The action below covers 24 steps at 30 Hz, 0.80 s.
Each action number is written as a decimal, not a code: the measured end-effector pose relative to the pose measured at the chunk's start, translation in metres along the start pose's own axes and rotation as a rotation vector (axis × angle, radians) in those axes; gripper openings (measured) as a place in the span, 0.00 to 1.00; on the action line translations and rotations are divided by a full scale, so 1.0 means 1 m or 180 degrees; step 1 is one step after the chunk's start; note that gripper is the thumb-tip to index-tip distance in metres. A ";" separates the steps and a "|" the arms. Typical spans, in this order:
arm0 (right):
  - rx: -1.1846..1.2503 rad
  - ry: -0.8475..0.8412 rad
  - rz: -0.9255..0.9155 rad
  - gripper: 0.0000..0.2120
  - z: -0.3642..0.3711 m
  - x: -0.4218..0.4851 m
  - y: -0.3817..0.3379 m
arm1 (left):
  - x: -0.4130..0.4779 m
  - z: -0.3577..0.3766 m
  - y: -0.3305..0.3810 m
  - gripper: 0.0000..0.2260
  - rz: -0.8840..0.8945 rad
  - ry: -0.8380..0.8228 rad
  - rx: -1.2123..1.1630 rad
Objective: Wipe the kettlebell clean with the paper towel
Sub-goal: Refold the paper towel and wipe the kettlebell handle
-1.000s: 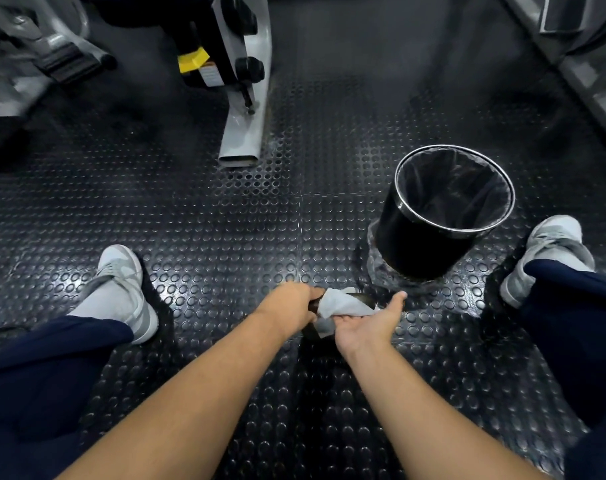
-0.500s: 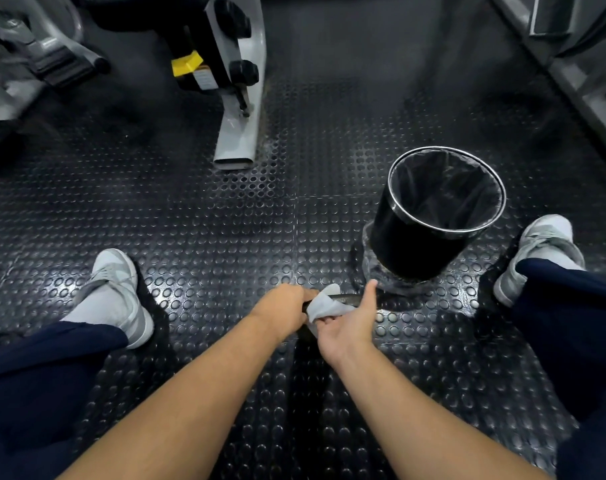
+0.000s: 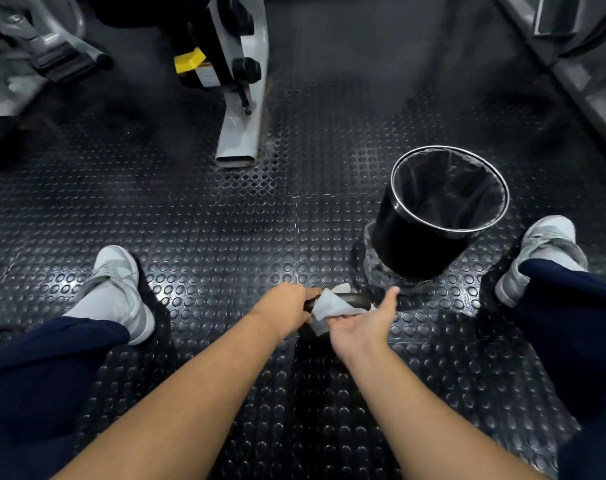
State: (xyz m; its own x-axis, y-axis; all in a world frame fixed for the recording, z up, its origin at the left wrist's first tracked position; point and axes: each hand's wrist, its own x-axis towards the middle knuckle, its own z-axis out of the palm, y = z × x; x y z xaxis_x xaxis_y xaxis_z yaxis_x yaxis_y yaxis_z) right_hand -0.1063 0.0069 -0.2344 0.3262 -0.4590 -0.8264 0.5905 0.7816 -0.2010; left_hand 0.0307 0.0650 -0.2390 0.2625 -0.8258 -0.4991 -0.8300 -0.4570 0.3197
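One towel [image 3: 329, 305] on kettlebell [image 3: 357, 299], in R grip [image 3: 360, 325]

Floor [image 3: 208, 220]: black studded rubber. Black bin [image 3: 412, 244] stood upright at right, with a steel rim, a dark liner and an open top. Grey machine leg [image 3: 239, 133] rested on the floor at top centre — yellow tab [image 3: 189, 59] just above it. Grey frame [image 3: 592, 98] at upper right — blurred.

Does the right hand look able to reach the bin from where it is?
Probably yes: the bin stands open just beyond the right hand, with only bare floor between them, though it holds the towel.
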 end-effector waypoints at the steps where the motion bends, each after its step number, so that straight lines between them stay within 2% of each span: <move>1: 0.0149 0.0055 -0.0020 0.41 0.001 -0.001 -0.002 | 0.000 0.000 0.000 0.30 -0.0012 0.0000 0.0006; 4: -0.0138 0.0072 -0.0060 0.40 0.001 -0.005 0.007 | 0.001 0.000 0.001 0.30 -0.0006 0.0016 0.0010; 6: -0.0403 -0.0120 0.0039 0.41 -0.005 -0.005 0.011 | 0.002 0.001 0.000 0.29 -0.0008 -0.0006 0.0021; 9: -0.0153 -0.0203 0.0057 0.46 -0.010 0.003 0.001 | 0.001 0.000 -0.001 0.30 -0.0046 -0.0049 0.0030; 11: 0.0050 -0.0037 -0.0006 0.47 -0.006 0.005 0.000 | 0.000 -0.001 0.000 0.31 -0.0076 -0.0056 -0.0001; 14: -0.0340 -0.0032 -0.0053 0.41 -0.001 -0.002 0.009 | 0.002 0.002 0.000 0.31 -0.0057 -0.0022 0.0029; 16: -0.0602 -0.0162 0.0000 0.41 -0.001 -0.006 0.012 | 0.003 0.002 -0.001 0.31 -0.0065 0.0002 0.0053; 19: -0.0345 -0.0121 -0.0033 0.42 -0.005 -0.001 0.003 | 0.001 0.002 -0.001 0.31 -0.0101 0.0012 0.0002; 21: -0.0085 0.0090 -0.0166 0.41 -0.001 -0.002 0.001 | 0.001 0.003 0.000 0.32 -0.0099 0.0001 0.0039; 24: -0.0386 0.0153 -0.0264 0.36 0.002 -0.006 0.009 | 0.002 0.003 0.000 0.32 -0.0121 0.0006 0.0101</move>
State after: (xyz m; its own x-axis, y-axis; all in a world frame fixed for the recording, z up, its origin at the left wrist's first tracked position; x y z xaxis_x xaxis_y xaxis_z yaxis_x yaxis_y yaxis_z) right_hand -0.1016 0.0165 -0.2302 0.2425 -0.5056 -0.8280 0.5196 0.7884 -0.3293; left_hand 0.0291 0.0646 -0.2423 0.2950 -0.8087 -0.5089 -0.8346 -0.4774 0.2748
